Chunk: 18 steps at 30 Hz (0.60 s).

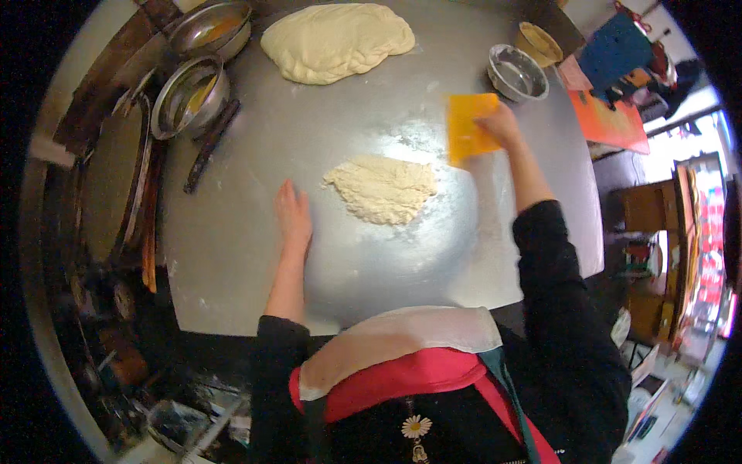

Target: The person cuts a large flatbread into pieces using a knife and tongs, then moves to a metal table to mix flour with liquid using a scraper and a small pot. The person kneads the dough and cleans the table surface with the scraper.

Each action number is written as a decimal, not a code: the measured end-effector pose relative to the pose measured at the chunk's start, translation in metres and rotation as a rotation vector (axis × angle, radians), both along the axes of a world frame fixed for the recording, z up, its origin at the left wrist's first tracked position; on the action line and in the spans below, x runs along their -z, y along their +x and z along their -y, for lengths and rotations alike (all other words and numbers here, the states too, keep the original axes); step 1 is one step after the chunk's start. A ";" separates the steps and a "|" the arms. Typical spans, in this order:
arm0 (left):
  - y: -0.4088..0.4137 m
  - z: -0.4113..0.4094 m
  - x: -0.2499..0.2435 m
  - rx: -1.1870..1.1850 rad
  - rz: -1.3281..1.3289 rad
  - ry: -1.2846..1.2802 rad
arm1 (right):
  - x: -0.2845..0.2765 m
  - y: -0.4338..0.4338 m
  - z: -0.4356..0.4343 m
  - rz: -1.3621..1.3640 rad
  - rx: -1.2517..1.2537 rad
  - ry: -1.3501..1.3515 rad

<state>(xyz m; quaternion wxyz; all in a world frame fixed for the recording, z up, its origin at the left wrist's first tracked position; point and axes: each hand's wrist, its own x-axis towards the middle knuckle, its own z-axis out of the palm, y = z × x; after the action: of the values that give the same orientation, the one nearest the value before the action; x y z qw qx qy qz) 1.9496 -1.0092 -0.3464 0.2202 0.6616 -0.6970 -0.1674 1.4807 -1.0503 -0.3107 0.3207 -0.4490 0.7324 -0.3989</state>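
Note:
A rough, flattened piece of dough (384,188) lies on the metal worktop (243,249) between my hands. My right hand (499,124) grips a yellow, flat dough scraper (464,129), which is right of the small dough and beyond it, somewhat blurred. To the left of the dough is my left hand (293,210), fingers pointing away from me, holding nothing; whether it touches the worktop is not plain. A large smooth mass of dough (336,42) rests at the far side.
Metal bowls (194,95) (211,29) stand at the far left by a dark stick-like tool (211,148). At the far right are a metal bowl with whitish residue (517,72) and a tan bowl (539,44). A large round pan (113,185) lies beyond the left edge.

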 end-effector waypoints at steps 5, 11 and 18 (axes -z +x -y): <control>-0.035 0.023 0.012 0.264 0.072 -0.092 | -0.002 0.000 -0.098 -0.323 0.069 0.386; -0.121 0.014 0.003 0.422 -0.411 0.014 | -0.020 0.178 -0.080 -0.321 0.133 0.278; -0.096 0.005 -0.053 0.358 -0.710 0.309 | -0.078 0.250 -0.054 -0.677 -0.352 0.253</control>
<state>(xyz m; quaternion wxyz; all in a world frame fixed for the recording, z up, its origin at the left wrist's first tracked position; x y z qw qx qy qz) 1.8534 -1.0139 -0.2937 0.3123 0.4568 -0.6485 -0.5228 1.7307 -0.9958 -0.2329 0.1776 -0.6307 0.7518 -0.0743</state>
